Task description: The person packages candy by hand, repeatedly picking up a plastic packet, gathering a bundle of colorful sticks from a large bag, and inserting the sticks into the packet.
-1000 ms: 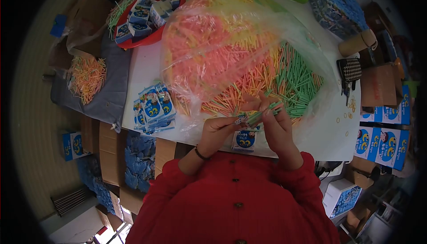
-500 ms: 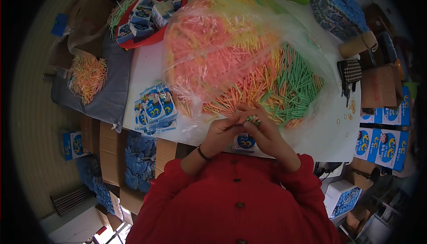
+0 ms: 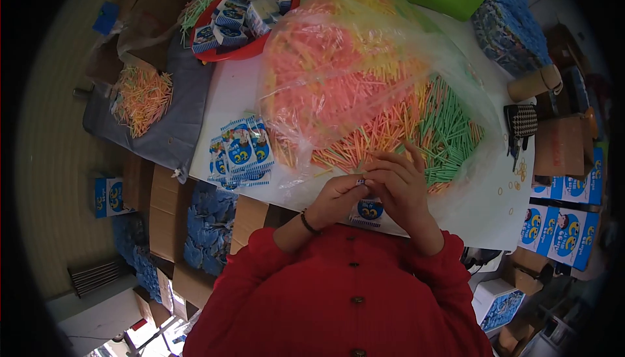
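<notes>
Near the table's front edge, my left hand (image 3: pixel 333 202) is closed in a pinch, its fingertips meeting those of my right hand (image 3: pixel 398 189). My right hand is partly curled, with its index finger lifted. Something small shows at the pinch, but the fingers hide most of it. A blue and white packet (image 3: pixel 370 210) lies just below the hands. Beyond them, a big clear plastic bag (image 3: pixel 299 139) lies open, full of thin sticks in pink, orange and yellow, with green sticks (image 3: pixel 449 129) at its right side.
Flat blue and white packets (image 3: pixel 239 152) lie left of the bag. A red basin (image 3: pixel 228 54) holds filled packets. Loose sticks (image 3: pixel 142 99) sit on grey cloth (image 3: pixel 179 122). Rubber bands (image 3: pixel 521 169) and a checkered pouch (image 3: pixel 521 120) are at right. Printed boxes (image 3: pixel 569 236) stand beyond the table.
The view has shifted, so the table appears farther right and slightly lower. The bundle of green-tipped sticks seen between my hands is now hidden, and my right index finger has lifted.
</notes>
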The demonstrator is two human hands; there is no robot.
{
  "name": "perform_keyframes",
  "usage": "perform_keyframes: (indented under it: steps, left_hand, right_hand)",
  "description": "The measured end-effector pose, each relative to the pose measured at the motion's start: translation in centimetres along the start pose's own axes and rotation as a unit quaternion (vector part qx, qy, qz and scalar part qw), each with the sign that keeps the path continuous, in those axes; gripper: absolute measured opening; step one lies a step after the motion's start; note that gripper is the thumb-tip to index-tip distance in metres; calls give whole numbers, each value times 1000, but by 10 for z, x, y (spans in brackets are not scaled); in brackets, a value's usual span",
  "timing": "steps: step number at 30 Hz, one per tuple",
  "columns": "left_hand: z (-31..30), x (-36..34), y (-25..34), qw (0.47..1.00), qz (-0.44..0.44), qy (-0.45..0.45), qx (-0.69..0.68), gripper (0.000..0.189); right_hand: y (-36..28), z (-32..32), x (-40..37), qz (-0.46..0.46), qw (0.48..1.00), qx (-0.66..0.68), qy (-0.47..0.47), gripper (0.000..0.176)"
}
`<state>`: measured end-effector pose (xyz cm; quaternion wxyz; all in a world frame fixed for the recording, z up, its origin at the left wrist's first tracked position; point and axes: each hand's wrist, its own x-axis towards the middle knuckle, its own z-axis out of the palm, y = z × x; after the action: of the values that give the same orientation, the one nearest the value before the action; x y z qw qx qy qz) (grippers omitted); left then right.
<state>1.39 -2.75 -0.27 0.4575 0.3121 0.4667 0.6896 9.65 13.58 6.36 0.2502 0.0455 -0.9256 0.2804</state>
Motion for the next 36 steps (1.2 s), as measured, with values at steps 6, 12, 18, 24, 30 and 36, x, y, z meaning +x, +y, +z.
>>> perform_keyframes:
  steps: [6, 12, 18, 24, 30, 36]
  left_hand:
    - [16, -3, 18, 998, -28, 39, -42, 27]
    - [-17, -36, 77, 958, 102, 266, -5, 28]
    - [-117, -33, 105, 863, 145, 421, 238, 36]
    - [-103, -17, 100, 466, 181, 410, 763, 35]
    - [4, -3, 40, 704, 82, 110, 696, 42]
    - [22, 2, 1, 745, -2, 112, 657, 49]
  right_hand:
    - [-1, 1, -4, 63, 974, 188, 106, 7]
    - [8, -54, -4, 304, 691, 615, 228, 19]
    - [52, -73, -55, 376, 812, 403, 193, 11]
    - [36, -60, -63, 300, 952, 13, -60, 28]
    - [42, -7, -48, 146, 978, -113, -93, 41]
    - [55, 1, -51, 132, 966, -124, -183, 34]
